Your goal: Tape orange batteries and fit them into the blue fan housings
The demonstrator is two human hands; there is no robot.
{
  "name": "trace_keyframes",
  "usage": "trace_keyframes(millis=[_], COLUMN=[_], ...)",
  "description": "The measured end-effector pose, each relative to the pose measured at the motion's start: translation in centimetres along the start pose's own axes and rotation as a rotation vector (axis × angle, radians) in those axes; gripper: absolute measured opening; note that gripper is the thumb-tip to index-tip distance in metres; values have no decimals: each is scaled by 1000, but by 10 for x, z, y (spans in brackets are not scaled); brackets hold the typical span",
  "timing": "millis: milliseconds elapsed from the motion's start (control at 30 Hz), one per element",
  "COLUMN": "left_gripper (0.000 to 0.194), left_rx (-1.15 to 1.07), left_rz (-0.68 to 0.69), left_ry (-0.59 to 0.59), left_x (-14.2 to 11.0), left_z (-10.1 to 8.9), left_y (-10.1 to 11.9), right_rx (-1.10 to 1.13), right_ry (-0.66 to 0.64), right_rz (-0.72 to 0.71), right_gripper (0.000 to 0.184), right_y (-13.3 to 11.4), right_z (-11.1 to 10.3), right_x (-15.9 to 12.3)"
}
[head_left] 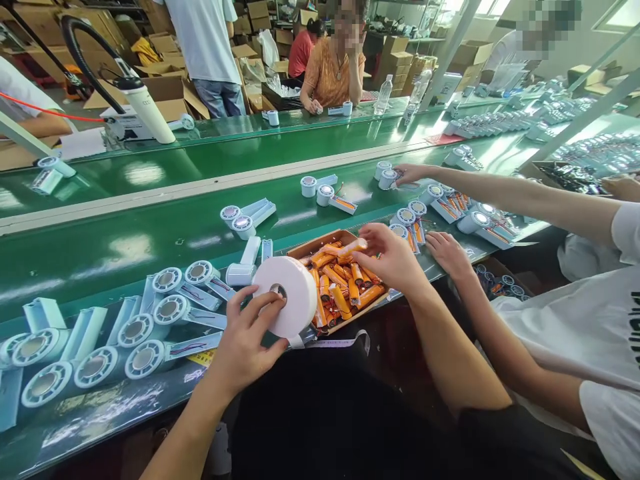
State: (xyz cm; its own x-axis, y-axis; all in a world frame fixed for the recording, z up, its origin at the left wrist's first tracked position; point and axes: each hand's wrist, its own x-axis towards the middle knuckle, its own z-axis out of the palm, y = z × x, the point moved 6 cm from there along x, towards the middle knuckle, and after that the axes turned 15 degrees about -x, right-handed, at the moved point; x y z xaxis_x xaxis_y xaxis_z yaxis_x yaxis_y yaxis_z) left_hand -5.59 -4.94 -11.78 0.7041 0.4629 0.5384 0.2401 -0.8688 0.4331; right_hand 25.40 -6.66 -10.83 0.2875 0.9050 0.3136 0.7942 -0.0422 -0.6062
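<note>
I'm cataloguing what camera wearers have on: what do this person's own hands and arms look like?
The left hand and right hand are bare, with no gloves, rings or watch showing. The forearms are uncovered too. A black sleeve starts near the right elbow; no sleeve shows on the left.

Grn bench (200, 200): lt-blue units (95, 367), box (361, 312) w/ orange cyls (342, 303).

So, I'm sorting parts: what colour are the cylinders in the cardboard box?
The cylinders are orange, shown best in the head view.
</note>
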Motion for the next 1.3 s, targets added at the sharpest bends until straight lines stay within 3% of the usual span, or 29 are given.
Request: trace_keyframes(millis=[67, 200, 400, 533, 633, 767, 867, 933, 967, 1033, 1100, 1167, 1267, 1300], left_gripper=[56, 51, 49, 46, 44, 39, 38, 40, 41, 46, 50, 50, 47, 47], left_rx=[-10, -24, -29, -23, -1, 63, 136, 180, 197, 226, 247, 271, 272, 263], left_rz=[8, -8, -3, 3, 11, 50, 103, 140, 161, 199, 223, 204, 107, 69], left_ry=[-7, -42, -70, -41, -42, -43, -47, -69, -84, -111, -103, -22, 182, 235], left_x=[0, 1, 5, 6, 7, 11, 13, 15, 16, 20, 24, 27, 23, 20], left_z=[1, 6, 8, 8, 10, 6, -2, -6, -7, -8, -5, 2, 18, 25], left_y=[4, 10, 18, 20, 18, 14, 15, 15, 16, 18, 25, 35, 51, 54], right_rx=[109, 81, -17, -72, -20, 396, 768, 811, 791, 748, 759, 833, 979, 1015], right_ry=[139, 321, 461, 564, 556, 364, 22, -186, -268, -421, -489, -323, 223, 323], right_rz=[-110, -335, -555, -603, -518, -224, 27, 167, 215, 250, 241, 271, 406, 445], right_gripper=[32, 12, 44, 47, 38, 30, 56, 71, 70, 57, 46, 43, 42, 42], right_y=[-12, -40, -59, -63, -67, -58, -45, -37, -34, -33, -37, -39, -30, -26], right_z=[-12, -20, -16, -2, 19, 42, 55, 55, 53, 47, 47, 51, 56, 59], right_x=[-17, -54, -87, -102, -113, -115, -105, -95, -89, -78, -69, -63, -70, -74])
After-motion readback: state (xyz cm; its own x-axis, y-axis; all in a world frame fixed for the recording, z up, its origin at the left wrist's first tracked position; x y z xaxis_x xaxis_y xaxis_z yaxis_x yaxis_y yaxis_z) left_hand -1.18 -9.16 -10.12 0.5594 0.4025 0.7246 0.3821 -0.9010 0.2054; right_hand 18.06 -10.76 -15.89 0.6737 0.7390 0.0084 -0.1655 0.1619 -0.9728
